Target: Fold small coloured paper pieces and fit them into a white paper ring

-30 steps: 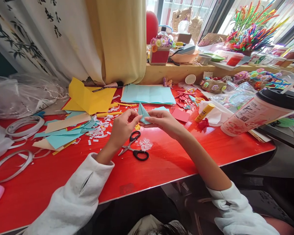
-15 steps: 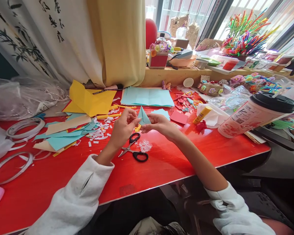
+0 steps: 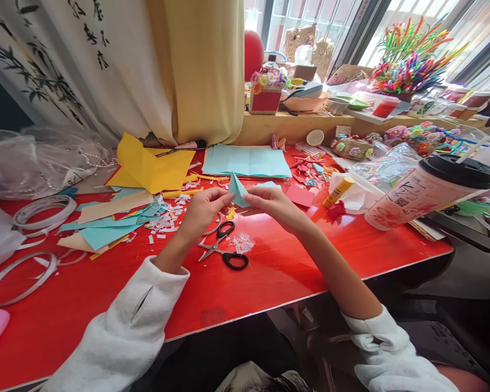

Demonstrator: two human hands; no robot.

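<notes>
A small folded piece of light blue paper point(image 3: 238, 191) is held up between my two hands, its point upward, above the red table point(image 3: 277, 267). My left hand point(image 3: 204, 211) pinches its left edge between thumb and fingers. On the other side, my right hand point(image 3: 274, 204) grips the lower right edge. Below the hands lie black-handled scissors point(image 3: 224, 247) with their blades apart, beside a small heap of clear scraps point(image 3: 243, 243). A little yellow paper piece point(image 3: 231, 213) rests just under the fingers.
Yellow paper point(image 3: 155, 166) and light blue sheets point(image 3: 247, 161) lie at the back. Paper strips point(image 3: 112, 220) and tape rolls point(image 3: 44, 212) are at the left. To the right are a glue stick point(image 3: 338, 191), red paper point(image 3: 300, 196) and a large lidded cup point(image 3: 428, 190).
My fingers have shifted on the blue paper, and both hands now hold it at its opposite sides. The paper's tip has risen slightly. The view has moved a little.
</notes>
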